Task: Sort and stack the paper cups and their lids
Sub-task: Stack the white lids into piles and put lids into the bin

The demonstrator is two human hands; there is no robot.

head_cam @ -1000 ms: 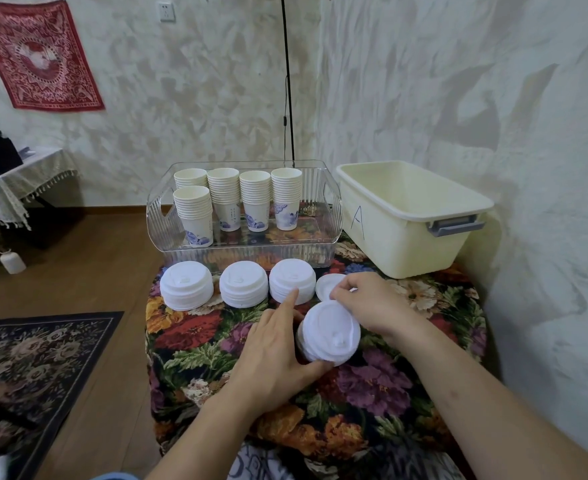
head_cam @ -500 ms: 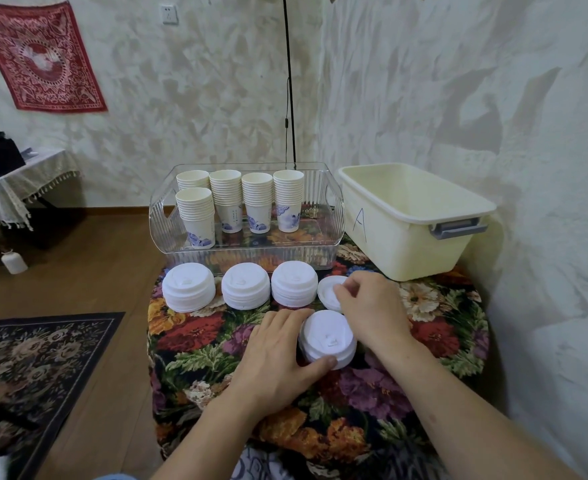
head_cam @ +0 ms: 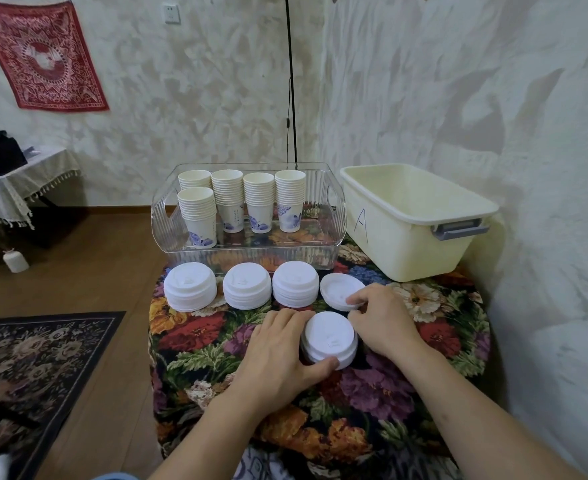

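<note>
A short stack of white lids (head_cam: 329, 339) rests on the flowered tablecloth (head_cam: 199, 348) between my hands. My left hand (head_cam: 278, 351) wraps its left side, thumb under the near edge. My right hand (head_cam: 381, 318) touches its right side, and its forefinger rests on a thin pile of upturned lids (head_cam: 337, 289) just behind. Three taller lid stacks (head_cam: 190, 285) (head_cam: 247, 285) (head_cam: 295, 282) stand in a row further back. Several stacks of paper cups (head_cam: 228, 199) stand in a clear bin (head_cam: 251, 251).
A cream tub marked A (head_cam: 407, 223) sits at the back right against the wall. The table's left edge drops to a wooden floor with a dark rug (head_cam: 33, 362). A black cable (head_cam: 291, 81) hangs behind the bin.
The lid stack was tilted up off the cloth; it now lies flat. My left hand has closed around its side, and my right hand has shifted down beside it.
</note>
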